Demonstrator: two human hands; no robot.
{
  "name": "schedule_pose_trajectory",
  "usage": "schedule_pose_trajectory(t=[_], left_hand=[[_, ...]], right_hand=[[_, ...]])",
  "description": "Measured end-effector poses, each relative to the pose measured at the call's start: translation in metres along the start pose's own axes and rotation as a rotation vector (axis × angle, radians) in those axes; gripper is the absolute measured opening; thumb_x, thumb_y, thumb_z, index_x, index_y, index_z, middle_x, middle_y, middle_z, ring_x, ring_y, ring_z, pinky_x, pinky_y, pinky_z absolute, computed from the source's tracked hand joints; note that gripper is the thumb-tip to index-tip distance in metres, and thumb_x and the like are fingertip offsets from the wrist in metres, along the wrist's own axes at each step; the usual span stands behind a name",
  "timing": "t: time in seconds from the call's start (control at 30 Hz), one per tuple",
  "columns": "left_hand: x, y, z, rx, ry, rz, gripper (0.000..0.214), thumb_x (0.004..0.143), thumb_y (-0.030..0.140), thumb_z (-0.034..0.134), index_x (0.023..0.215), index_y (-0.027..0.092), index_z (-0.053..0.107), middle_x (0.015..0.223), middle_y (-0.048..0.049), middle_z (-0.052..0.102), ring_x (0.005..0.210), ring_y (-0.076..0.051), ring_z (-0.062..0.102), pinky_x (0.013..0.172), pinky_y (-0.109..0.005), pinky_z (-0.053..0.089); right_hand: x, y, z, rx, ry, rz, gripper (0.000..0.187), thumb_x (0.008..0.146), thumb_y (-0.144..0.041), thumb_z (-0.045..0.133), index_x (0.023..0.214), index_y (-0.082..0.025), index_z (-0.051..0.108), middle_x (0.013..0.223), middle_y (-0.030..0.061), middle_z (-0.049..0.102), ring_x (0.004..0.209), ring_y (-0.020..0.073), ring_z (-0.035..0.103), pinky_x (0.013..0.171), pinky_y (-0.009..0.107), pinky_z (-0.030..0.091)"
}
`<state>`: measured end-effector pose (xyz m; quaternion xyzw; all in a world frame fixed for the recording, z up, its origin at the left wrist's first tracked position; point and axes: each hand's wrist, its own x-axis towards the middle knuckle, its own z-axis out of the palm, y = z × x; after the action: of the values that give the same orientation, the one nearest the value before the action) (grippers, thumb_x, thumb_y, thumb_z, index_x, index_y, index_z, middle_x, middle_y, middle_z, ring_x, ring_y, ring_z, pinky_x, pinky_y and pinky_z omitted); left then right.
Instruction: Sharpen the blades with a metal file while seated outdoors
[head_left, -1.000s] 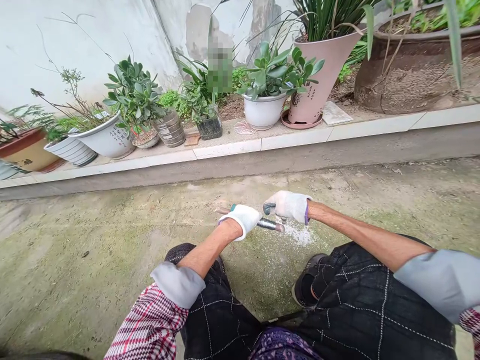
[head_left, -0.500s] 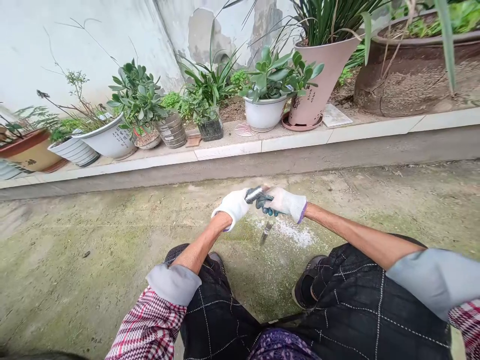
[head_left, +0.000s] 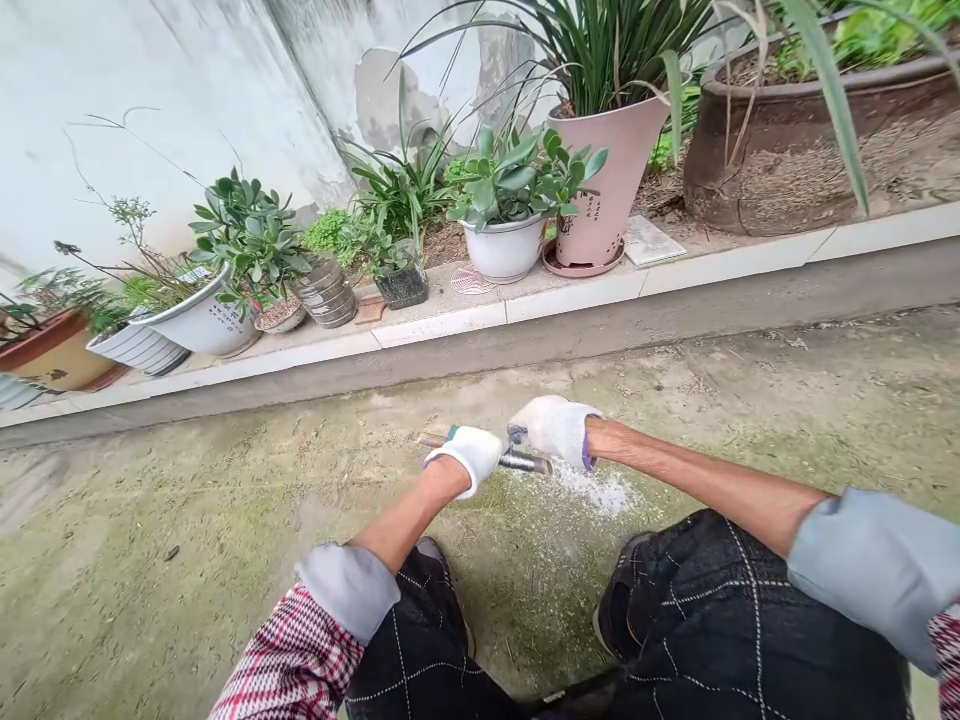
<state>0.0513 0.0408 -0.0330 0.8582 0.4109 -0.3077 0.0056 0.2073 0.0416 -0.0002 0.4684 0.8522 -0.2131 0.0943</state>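
Where left grip point(head_left: 472, 452) clasps, rod point(head_left: 528, 461) juts both ways.

Single head-worn view, facing forward and down; left hand point(head_left: 472, 455), right hand point(head_left: 555, 428) near, potted-plant ledge point(head_left: 442, 326) beyond.

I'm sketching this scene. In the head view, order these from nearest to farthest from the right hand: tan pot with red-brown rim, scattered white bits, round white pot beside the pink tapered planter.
From the right hand:
1. White bits: on the ground beside it.
2. Round white pot: on the ledge ahead.
3. Tan pot: on the ledge, far left.
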Motion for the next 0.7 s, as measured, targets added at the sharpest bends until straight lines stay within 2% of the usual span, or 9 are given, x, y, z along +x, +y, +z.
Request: schedule_pose_trajectory(t=[0.07, 0.13, 0.23, 0.33, 0.4, 0.57, 0.7], left_hand=[[0.002, 0.008, 0.006, 0.014, -0.061, 0.106, 0.029, 0.079, 0.011, 0.059, 0.106, 0.019, 0.068, 0.081, -0.0134, 0.071, 0.080, -0.031, 0.071, 0.068, -0.041, 0.056], [0.003, 0.012, 0.011, -0.007, -0.086, 0.152, 0.029, 0.081, 0.014, 0.059, 0.108, 0.021, 0.068, 0.078, -0.0119, 0.071, 0.076, -0.030, 0.071, 0.065, -0.040, 0.056], [0.003, 0.014, 0.012, -0.034, -0.048, 0.133, 0.030, 0.085, 0.017, 0.053, 0.112, 0.023, 0.066, 0.077, -0.0108, 0.070, 0.073, -0.030, 0.071, 0.062, -0.040, 0.056], [0.003, 0.016, 0.002, -0.068, -0.010, 0.097, 0.028, 0.086, 0.018, 0.052, 0.110, 0.022, 0.066, 0.079, -0.0118, 0.070, 0.075, -0.031, 0.071, 0.063, -0.040, 0.056], [0.004, 0.017, -0.009, -0.109, 0.036, 0.070, 0.026, 0.087, 0.018, 0.051, 0.108, 0.021, 0.067, 0.082, -0.0125, 0.070, 0.077, -0.030, 0.071, 0.066, -0.039, 0.055], [0.012, 0.020, -0.038, -0.215, 0.185, 0.039, 0.027, 0.090, 0.019, 0.045, 0.108, 0.023, 0.066, 0.085, -0.0105, 0.071, 0.082, -0.027, 0.071, 0.070, -0.037, 0.055], [0.015, 0.028, -0.046, -0.249, 0.214, 0.043, 0.027, 0.091, 0.021, 0.044, 0.108, 0.023, 0.065, 0.090, -0.0092, 0.072, 0.083, -0.026, 0.070, 0.071, -0.035, 0.054]], right_hand=[[-0.004, 0.011, 0.013, 0.075, -0.018, -0.014, 0.019, 0.073, -0.017, 0.057, 0.082, -0.019, 0.073, 0.078, 0.0073, 0.071, 0.066, 0.0188, 0.062, 0.055, 0.026, 0.038], [-0.009, 0.019, 0.027, 0.153, -0.005, -0.022, 0.023, 0.076, -0.018, 0.053, 0.085, -0.019, 0.073, 0.080, 0.0063, 0.071, 0.068, 0.0174, 0.061, 0.056, 0.025, 0.037], [-0.013, 0.029, 0.045, 0.260, 0.020, -0.004, 0.023, 0.079, -0.021, 0.051, 0.085, -0.017, 0.073, 0.078, 0.0057, 0.070, 0.067, 0.0163, 0.059, 0.059, 0.024, 0.038], [-0.011, 0.042, 0.054, 0.403, 0.031, -0.035, 0.025, 0.080, -0.022, 0.048, 0.083, -0.014, 0.072, 0.076, 0.0060, 0.069, 0.067, 0.0159, 0.058, 0.063, 0.024, 0.041], [-0.009, 0.052, 0.056, 0.545, 0.071, -0.041, 0.026, 0.079, -0.024, 0.047, 0.080, -0.014, 0.070, 0.075, 0.0055, 0.068, 0.068, 0.0160, 0.057, 0.065, 0.025, 0.043], [-0.013, 0.078, 0.046, 0.980, 0.168, 0.072, 0.026, 0.069, -0.033, 0.052, 0.080, -0.014, 0.066, 0.074, 0.0031, 0.065, 0.066, 0.0162, 0.056, 0.060, 0.027, 0.046], [-0.026, 0.088, 0.041, 1.105, 0.144, 0.099, 0.024, 0.061, -0.035, 0.057, 0.073, -0.015, 0.064, 0.064, 0.0001, 0.060, 0.059, 0.0139, 0.054, 0.053, 0.025, 0.045]])
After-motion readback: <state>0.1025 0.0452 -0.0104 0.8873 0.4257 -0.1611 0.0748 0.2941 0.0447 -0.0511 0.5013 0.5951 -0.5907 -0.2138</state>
